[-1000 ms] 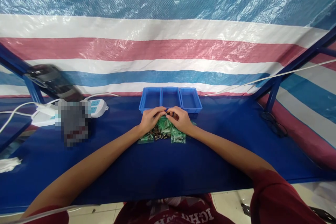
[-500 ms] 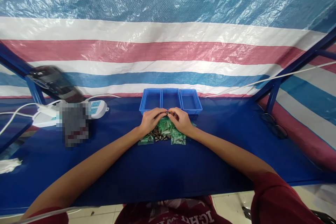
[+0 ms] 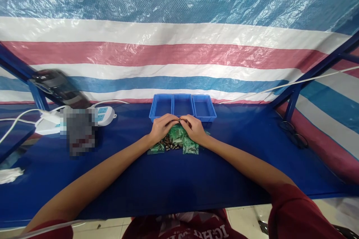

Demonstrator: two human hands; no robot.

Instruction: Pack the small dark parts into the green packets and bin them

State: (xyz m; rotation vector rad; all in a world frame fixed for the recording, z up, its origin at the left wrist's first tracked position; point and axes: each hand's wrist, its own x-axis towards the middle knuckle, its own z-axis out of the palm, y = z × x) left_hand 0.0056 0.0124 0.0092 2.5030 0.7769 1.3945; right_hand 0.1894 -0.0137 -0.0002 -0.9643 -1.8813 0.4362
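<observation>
My left hand (image 3: 163, 128) and my right hand (image 3: 193, 128) meet fingertip to fingertip, both closed in a pinch on a small dark piece (image 3: 179, 120) too small to name. Below them, on the blue table, lies a heap of green-tinted plastic bags (image 3: 177, 134) with small light parts inside. Loose brown and metallic pieces (image 3: 168, 144) are scattered at the heap's left. One bag (image 3: 191, 147) sits under my right hand, another (image 3: 156, 149) below my left. Just behind my fingers stand three joined blue bins (image 3: 183, 105); their visible insides look bare.
On the left are a white power strip (image 3: 106, 116) with cables, a blurred-out object (image 3: 81, 130) and a dark bottle-like container (image 3: 60, 87). Eyeglasses (image 3: 294, 134) lie at the right. A white crumpled item (image 3: 10, 175) is at the left edge. A striped sheet (image 3: 179, 56) hangs behind the blue table (image 3: 179, 179).
My fingertips have shifted very slightly around the small piece. Both hands stay in the same place, and the bags, loose pieces and bins have not moved.
</observation>
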